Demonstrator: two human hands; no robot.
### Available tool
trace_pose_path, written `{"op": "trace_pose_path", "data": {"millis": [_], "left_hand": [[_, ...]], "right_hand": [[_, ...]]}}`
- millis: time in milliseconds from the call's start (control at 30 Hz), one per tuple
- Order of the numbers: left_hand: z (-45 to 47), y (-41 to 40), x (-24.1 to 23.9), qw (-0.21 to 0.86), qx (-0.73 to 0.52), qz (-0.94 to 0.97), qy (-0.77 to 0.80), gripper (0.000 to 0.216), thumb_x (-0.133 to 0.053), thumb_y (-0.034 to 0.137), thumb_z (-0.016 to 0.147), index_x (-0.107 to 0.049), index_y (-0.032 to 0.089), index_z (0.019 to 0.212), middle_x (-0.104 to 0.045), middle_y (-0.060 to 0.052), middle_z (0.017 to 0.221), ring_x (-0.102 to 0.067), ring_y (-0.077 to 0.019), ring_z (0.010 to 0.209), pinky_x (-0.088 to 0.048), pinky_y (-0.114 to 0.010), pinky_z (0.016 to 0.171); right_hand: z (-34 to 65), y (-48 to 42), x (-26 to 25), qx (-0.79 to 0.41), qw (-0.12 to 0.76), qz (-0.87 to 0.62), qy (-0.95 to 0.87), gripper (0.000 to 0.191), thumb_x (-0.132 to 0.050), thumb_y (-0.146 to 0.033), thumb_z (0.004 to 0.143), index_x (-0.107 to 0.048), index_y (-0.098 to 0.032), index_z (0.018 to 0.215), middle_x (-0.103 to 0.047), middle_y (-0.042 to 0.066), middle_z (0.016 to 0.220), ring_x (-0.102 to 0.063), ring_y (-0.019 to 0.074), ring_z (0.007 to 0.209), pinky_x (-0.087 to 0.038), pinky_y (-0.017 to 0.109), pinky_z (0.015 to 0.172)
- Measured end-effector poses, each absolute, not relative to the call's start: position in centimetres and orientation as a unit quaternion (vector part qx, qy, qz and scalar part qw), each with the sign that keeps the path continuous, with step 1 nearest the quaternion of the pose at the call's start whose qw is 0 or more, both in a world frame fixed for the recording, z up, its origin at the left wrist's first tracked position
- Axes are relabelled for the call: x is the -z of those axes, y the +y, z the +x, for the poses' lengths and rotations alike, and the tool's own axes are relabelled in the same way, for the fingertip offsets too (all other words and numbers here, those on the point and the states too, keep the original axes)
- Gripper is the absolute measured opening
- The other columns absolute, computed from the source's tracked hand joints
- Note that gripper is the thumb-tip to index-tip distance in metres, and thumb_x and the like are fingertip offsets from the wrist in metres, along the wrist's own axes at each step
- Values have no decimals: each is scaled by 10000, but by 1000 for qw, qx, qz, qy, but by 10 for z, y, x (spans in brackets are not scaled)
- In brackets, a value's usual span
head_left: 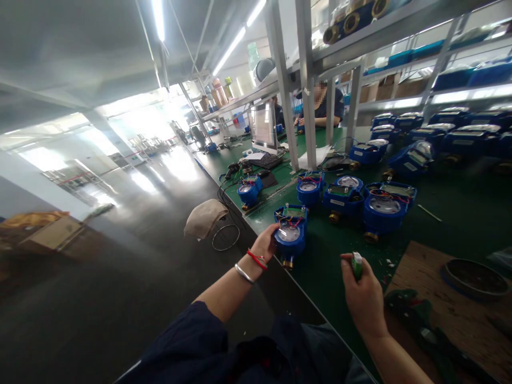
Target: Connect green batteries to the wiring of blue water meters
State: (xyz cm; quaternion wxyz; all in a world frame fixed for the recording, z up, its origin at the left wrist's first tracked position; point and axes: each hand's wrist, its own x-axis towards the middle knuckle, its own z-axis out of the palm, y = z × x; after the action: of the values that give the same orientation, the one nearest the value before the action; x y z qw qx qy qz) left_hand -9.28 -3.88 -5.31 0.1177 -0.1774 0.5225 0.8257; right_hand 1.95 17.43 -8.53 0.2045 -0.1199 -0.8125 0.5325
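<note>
My left hand [267, 244] grips the left side of a blue water meter [291, 237] near the table's edge. The meter has a round clear dial, a green circuit board, red and yellow wires and a brass fitting at its near end. My right hand [365, 298] is closed around a small green lighter [357, 265] with a metal top, held above the green table to the right of that meter. Other open blue meters stand just behind, among them one with a round dial [384, 208] and one with a board showing [342, 196].
A wooden board [432, 266] at right bears a round dark dish [474, 278] and green-handled pliers [424, 328]. Rows of blue meters [466, 137] stand behind. A stool [206, 217] is left of the table. Metal posts [282, 85] and a monitor [264, 127] rise farther back, near a co-worker [330, 106].
</note>
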Motion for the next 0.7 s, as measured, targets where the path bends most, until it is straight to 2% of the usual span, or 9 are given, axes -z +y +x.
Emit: {"op": "trace_pose_path", "data": {"millis": [200, 367, 533, 633, 700], "left_hand": [[-174, -80, 41, 94, -800, -157, 571, 268, -543, 317, 860, -657, 87, 937, -725, -82, 732, -688, -180, 674, -561, -310, 751], [-225, -92, 28, 76, -766, -124, 627, 359, -521, 360, 877, -626, 95, 1097, -736, -114, 927, -689, -224, 914, -495, -417, 954], [-244, -97, 25, 32, -707, -91, 701, 418, -514, 462, 875, -637, 118, 1078, -728, -124, 958, -667, -244, 984, -479, -456, 966], [-240, -103, 29, -38, -653, -72, 753, 444, -521, 519, 856, -645, 133, 1036, -719, -120, 968, -639, -277, 1048, -483, -463, 952], [-232, -106, 35, -104, -608, -55, 786, 442, -509, 518, 862, -633, 139, 1053, -688, -125, 1072, -571, -293, 1162, -435, -464, 1014]], "right_hand": [[19, 176, 85, -536, 161, -134, -818, 276, -480, -449, 857, -607, -217, 936, -601, 8, 781, -541, 162, 671, -391, 263, 654], [17, 176, 83, -535, 130, -145, -822, 328, -475, -476, 842, -625, -209, 959, -601, 10, 728, -538, 162, 608, -389, 262, 603], [14, 175, 84, -537, 108, -157, -822, 394, -471, -521, 814, -641, -193, 950, -579, 6, 636, -479, 155, 497, -373, 269, 527], [13, 175, 86, -542, 82, -163, -820, 433, -467, -545, 801, -645, -190, 974, -581, 6, 630, -485, 160, 496, -382, 273, 528], [11, 175, 87, -537, 69, -168, -824, 454, -460, -559, 792, -648, -189, 978, -572, 5, 617, -499, 170, 509, -387, 278, 535]]}}
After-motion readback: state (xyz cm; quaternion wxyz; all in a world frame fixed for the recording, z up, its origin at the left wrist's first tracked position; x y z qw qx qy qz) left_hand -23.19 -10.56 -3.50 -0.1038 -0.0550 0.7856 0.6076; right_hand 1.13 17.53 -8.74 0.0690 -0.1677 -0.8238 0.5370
